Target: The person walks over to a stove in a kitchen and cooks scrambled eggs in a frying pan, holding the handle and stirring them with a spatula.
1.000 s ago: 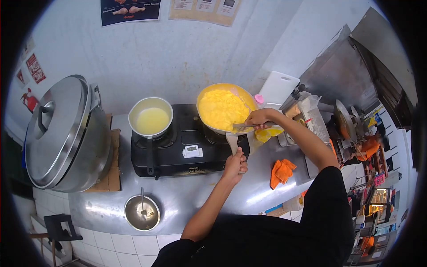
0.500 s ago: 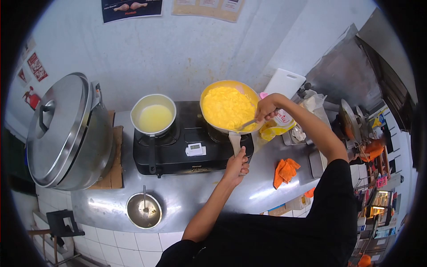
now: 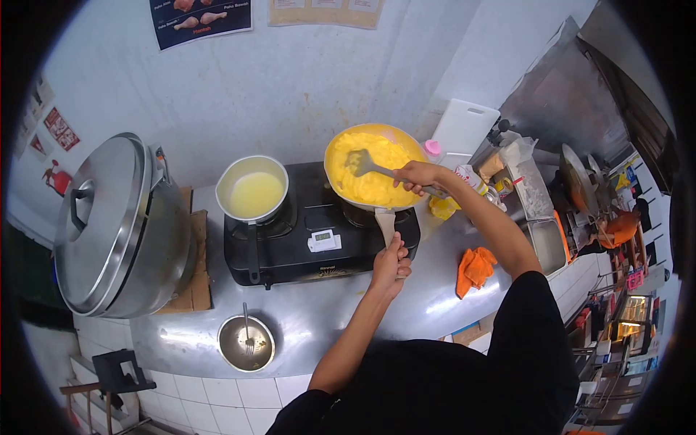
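On the right burner of the black stove [image 3: 319, 264] stands a frying pan [image 3: 332, 185] filled with yellow scrambled egg [image 3: 377, 190]. My left hand [image 3: 390, 268] is wrapped round the pan's pale handle [image 3: 385, 223]. A grey spatula [image 3: 358, 163] is held in my right hand [image 3: 419, 176], its head over the egg at the left part of the pan. The left burner carries a pot [image 3: 222, 181] of pale yellow liquid [image 3: 257, 194], its dark handle toward me. A small white timer [image 3: 323, 240] lies on the stove between the burners.
A large lidded steel pot [image 3: 156, 246] stands on cardboard at the left. Near the front edge is a steel bowl [image 3: 225, 354] with a fork. An orange cloth [image 3: 476, 270], a white cutting board [image 3: 467, 125] and a tray [image 3: 547, 246] are to the right. A person in orange [image 3: 620, 228] is farther off.
My right hand has swung the spatula from the pan's near right edge up to its left part, over the egg. My left hand stays on the handle. The camera view has shifted slightly.
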{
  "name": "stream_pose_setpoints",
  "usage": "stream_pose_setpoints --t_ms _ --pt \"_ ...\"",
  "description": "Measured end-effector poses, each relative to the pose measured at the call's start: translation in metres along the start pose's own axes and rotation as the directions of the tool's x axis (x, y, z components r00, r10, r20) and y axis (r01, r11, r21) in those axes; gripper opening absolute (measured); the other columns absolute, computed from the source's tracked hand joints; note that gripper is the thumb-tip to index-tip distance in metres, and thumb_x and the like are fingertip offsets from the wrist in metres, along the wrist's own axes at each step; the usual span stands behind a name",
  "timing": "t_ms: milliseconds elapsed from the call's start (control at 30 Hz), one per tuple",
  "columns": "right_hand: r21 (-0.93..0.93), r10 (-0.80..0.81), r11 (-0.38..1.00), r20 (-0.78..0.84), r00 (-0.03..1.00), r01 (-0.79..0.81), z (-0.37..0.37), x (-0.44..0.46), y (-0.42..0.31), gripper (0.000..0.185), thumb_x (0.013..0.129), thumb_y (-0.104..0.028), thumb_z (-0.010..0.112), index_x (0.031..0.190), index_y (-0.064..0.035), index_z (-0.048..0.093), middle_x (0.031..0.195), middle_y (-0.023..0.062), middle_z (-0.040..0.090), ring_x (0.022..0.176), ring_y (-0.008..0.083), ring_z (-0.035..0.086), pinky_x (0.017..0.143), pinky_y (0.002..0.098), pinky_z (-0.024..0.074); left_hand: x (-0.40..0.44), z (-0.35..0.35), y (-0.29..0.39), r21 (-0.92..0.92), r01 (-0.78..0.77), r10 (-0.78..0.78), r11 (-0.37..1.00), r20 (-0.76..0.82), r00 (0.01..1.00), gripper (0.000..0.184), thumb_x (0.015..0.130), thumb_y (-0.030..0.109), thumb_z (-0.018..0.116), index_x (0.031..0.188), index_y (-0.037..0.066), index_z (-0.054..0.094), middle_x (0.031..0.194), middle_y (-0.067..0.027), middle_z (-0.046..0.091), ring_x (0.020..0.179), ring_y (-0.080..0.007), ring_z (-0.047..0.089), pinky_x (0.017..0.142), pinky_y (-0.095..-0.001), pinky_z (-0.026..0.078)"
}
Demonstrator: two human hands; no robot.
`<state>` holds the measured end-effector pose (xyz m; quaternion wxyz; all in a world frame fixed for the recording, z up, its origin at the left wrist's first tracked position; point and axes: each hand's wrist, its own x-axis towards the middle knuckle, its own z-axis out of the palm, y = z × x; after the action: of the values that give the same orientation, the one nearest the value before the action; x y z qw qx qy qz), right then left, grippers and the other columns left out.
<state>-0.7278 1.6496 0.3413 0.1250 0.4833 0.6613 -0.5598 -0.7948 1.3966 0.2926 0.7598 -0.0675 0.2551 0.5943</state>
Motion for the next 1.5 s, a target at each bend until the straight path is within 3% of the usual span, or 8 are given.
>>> stream_pose_setpoints --t_ms 233,433,567,900,1067,1233,1400,1500 --pt "-0.011 0.109 0.993 -0.227 0.968 -0.115 -0.025 -0.055 0.014 0.038 0.096 -0.037 0.044 0.106 -0.0017 0.053 0.061 -0.0006 0.047 0.043 0.008 0.046 0.037 0.0261 0.0381 0.004 -0.003 -0.002 0.017 -0.028 0.028 0.999 0.032 0.999 0.027 0.091 0.033 0.058 0.092 0.009 0.046 0.061 0.0056 0.036 0.044 -0.0029 0.029 0.037 -0.0176 0.02" --pt "-0.75 -0.418 0.658 -0.286 0.862 0.07 -0.005 -0.146 0.008 0.029 0.088 -0.022 0.053 0.11 -0.0036 0.054 0.073 0.0144 0.058 0.062 0.0224 0.062 0.057 0.0354 0.0502 0.003 -0.003 0.0 0.014 -0.022 0.021 1.0 0.027 0.999 0.028 0.091 0.033 0.059 0.092 0.009 0.046 0.061 0.0056 0.036 0.044 -0.0031 0.028 0.037 -0.018 0.02" --pt "-0.881 -0.259 0.472 -0.155 0.953 -0.015 0.015 -0.155 0.024 0.029 0.083 -0.012 0.052 0.111 -0.0128 0.059 0.09 0.0277 0.06 0.093 0.0331 0.06 0.077 0.0431 0.0491 0.004 -0.002 0.001 0.046 -0.023 0.021 0.999 0.048 0.999 0.027 0.091 0.033 0.059 0.093 0.009 0.045 0.061 0.0056 0.035 0.044 -0.0033 0.028 0.037 -0.0183 0.02" --pt "-0.853 -0.492 0.462 -0.476 0.729 -0.244 0.044 -0.002 0.006 0.023 0.084 -0.011 0.046 0.098 -0.0033 0.062 0.085 0.0193 0.066 0.077 0.0333 0.066 0.066 0.0432 0.0523 0.006 -0.001 -0.003 0.056 -0.04 0.037 0.998 0.04 0.999 0.026 0.09 0.032 0.06 0.091 0.01 0.046 0.062 0.0059 0.035 0.046 -0.0029 0.028 0.038 -0.018 0.021" --pt "-0.951 -0.373 0.249 -0.268 0.888 -0.182 -0.051 0.021 -0.013 0.028 0.08 -0.014 0.051 0.103 -0.0071 0.064 0.081 0.0154 0.068 0.065 0.027 0.066 0.057 0.0401 0.0521 0.004 -0.002 -0.004 0.047 -0.025 0.024 0.999 0.039 0.999 0.025 0.09 0.032 0.06 0.088 0.011 0.046 0.062 0.006 0.036 0.045 -0.0028 0.028 0.038 -0.0181 0.022" --pt "-0.722 -0.041 0.63 -0.398 0.916 -0.285 -0.067 -0.099 -0.078 0.028 0.079 -0.019 0.053 0.097 -0.0034 0.066 0.063 0.01 0.061 0.049 0.0191 0.056 0.046 0.0331 0.0463 0.004 -0.007 0.0 0.023 -0.005 0.003 1.0 0.054 0.999 0.025 0.09 0.033 0.06 0.084 0.014 0.045 0.061 0.0063 0.037 0.045 -0.0026 0.029 0.038 -0.0182 0.024" --pt "-0.811 -0.008 0.459 -0.412 0.911 -0.363 -0.128 0.017 -0.024 0.027 0.075 -0.012 0.05 0.094 0.0015 0.064 0.068 0.0151 0.063 0.044 0.0219 0.054 0.038 0.0367 0.0415 0.005 -0.012 0.002 0.069 0.019 -0.023 0.997 0.055 0.998 0.025 0.092 0.034 0.057 0.086 0.013 0.043 0.063 0.0058 0.037 0.045 -0.003 0.028 0.039 -0.0182 0.024" --pt "-0.716 -0.091 0.656 -0.388 0.917 -0.238 -0.102 0.041 -0.038 0.029 0.076 -0.013 0.05 0.099 -0.0035 0.065 0.071 0.0154 0.062 0.051 0.023 0.056 0.043 0.0377 0.0435 0.003 -0.009 0.006 0.087 0.024 -0.028 0.996 0.053 0.998 0.026 0.093 0.034 0.055 0.091 0.011 0.043 0.063 0.0051 0.037 0.046 -0.0036 0.029 0.038 -0.0184 0.023"
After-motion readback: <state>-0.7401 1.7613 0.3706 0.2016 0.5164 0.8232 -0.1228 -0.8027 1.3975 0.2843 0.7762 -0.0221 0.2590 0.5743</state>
